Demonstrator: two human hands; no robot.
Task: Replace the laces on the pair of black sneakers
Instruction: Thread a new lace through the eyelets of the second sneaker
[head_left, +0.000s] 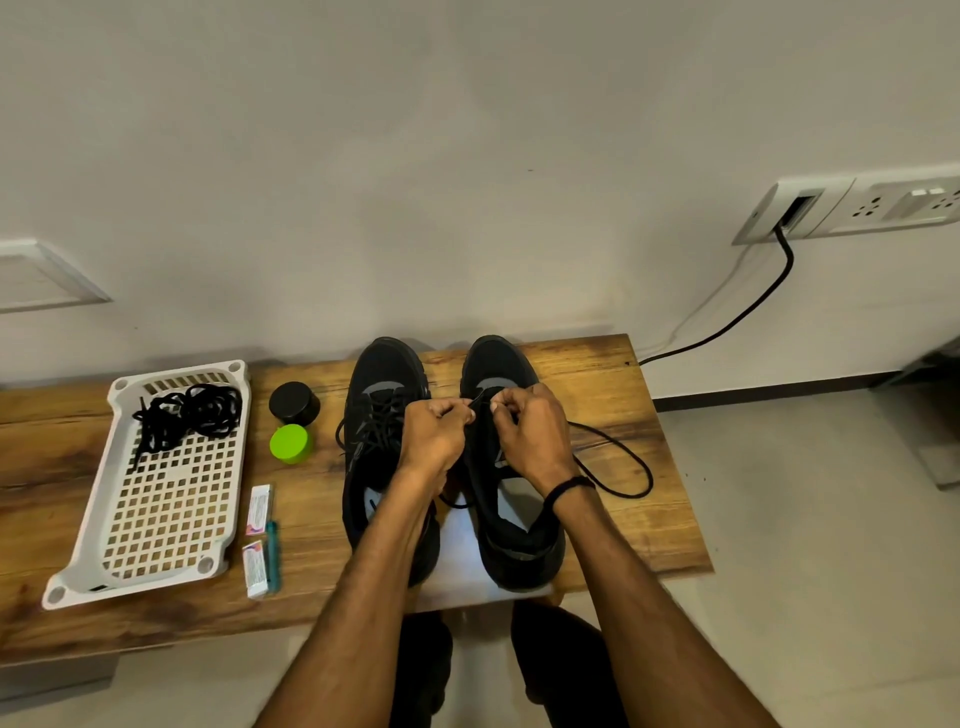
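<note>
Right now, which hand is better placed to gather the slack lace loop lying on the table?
Right. The lace loop lies to the right of the right shoe, close beside the wrist of the right hand. The left hand sits between the shoes and would have to cross over.

Left hand (434, 436) and right hand (532, 434) pinch a black lace (605, 435) over one black sneaker (496, 361), beside the other, laced sneaker (382, 371)
</note>
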